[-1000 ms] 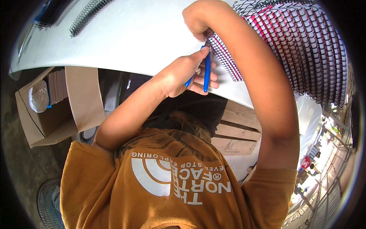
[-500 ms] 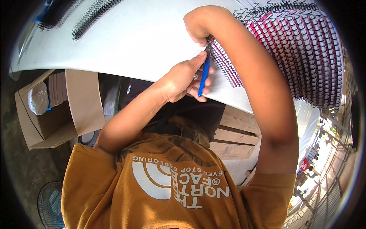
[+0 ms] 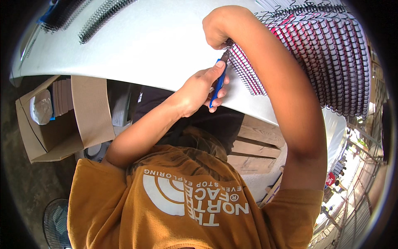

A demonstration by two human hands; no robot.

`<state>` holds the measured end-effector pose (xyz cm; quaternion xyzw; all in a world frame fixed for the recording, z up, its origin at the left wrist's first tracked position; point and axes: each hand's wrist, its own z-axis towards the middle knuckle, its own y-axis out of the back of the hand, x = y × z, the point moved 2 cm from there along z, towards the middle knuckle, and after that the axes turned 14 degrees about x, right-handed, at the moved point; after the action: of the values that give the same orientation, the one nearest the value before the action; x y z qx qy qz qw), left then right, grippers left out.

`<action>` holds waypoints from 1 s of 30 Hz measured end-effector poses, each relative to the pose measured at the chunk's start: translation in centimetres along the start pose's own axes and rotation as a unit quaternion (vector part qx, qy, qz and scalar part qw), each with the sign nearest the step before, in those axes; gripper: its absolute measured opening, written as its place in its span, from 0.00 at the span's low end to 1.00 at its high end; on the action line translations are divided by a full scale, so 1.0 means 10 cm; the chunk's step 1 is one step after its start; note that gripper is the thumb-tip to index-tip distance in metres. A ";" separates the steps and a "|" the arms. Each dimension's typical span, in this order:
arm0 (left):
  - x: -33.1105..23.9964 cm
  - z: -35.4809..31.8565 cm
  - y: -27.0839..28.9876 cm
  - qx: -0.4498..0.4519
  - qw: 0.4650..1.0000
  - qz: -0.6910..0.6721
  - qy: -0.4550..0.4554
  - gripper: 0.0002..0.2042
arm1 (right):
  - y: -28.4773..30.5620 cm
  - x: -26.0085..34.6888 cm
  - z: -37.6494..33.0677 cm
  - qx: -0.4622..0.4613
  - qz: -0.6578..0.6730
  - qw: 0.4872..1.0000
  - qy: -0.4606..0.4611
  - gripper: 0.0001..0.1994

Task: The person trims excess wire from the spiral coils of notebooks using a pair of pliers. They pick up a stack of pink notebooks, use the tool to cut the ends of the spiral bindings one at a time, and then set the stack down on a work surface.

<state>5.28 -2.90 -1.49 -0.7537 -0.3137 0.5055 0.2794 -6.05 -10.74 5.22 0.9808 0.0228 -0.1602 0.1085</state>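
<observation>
Blue-handled pliers (image 3: pixel 219 85) are in my left hand (image 3: pixel 201 91), the thumb on the near end of the handles. Their dark jaws point up to just below my right hand (image 3: pixel 217 29), beside the end of a black spiral coil (image 3: pixel 229 42). My right hand is curled down at that coil end; its fingertips are mostly hidden by the hand itself. Beneath my right forearm run rows of coil bindings (image 3: pixel 247 74). They seem to belong to the big stack of spiral-bound notebooks (image 3: pixel 331 62) on the right, partly covered by my arm.
Loose black coils (image 3: pixel 99 20) lie at the far left of the white table (image 3: pixel 124 54). Below the table's left edge stands an open cardboard box (image 3: pixel 93 112) with packed contents. A fan (image 3: pixel 56 224) is at the lower left, and wooden slats (image 3: pixel 255 145) show under the table.
My left hand has drawn slightly down and left with the pliers, so more of the jaws shows. My right hand has shifted a little to the right.
</observation>
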 end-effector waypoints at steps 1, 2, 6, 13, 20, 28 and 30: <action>-0.01 -0.02 -0.04 0.007 1.000 0.017 0.001 0.27 | 0.00 -0.06 0.01 0.022 0.015 1.000 -0.007 0.09; -0.03 -0.02 -0.07 0.015 0.999 0.034 0.002 0.27 | 0.01 -0.13 0.02 0.051 -0.005 0.999 0.009 0.08; -0.10 0.05 -0.07 0.051 0.998 0.014 -0.019 0.28 | 0.03 -0.17 0.09 0.065 0.016 0.998 0.017 0.08; -0.07 -0.01 -0.04 0.016 0.999 -0.012 -0.036 0.25 | 0.04 -0.15 0.02 0.031 0.077 0.995 0.057 0.11; -0.17 0.01 -0.13 0.025 0.999 -0.001 -0.046 0.26 | 0.03 -0.19 -0.03 0.050 0.085 0.993 0.066 0.12; -0.14 -0.07 -0.17 0.039 0.998 0.032 -0.047 0.27 | 0.11 -0.25 -0.16 0.066 0.041 0.997 -0.009 0.12; -0.19 -0.01 -0.18 0.043 0.998 0.017 -0.051 0.27 | 0.11 -0.28 -0.17 0.090 0.040 0.995 -0.026 0.12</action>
<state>4.45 -3.17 1.02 -0.7194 -0.2929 0.5608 0.2868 -8.08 -11.46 7.94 0.9823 -0.0337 -0.1826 0.0264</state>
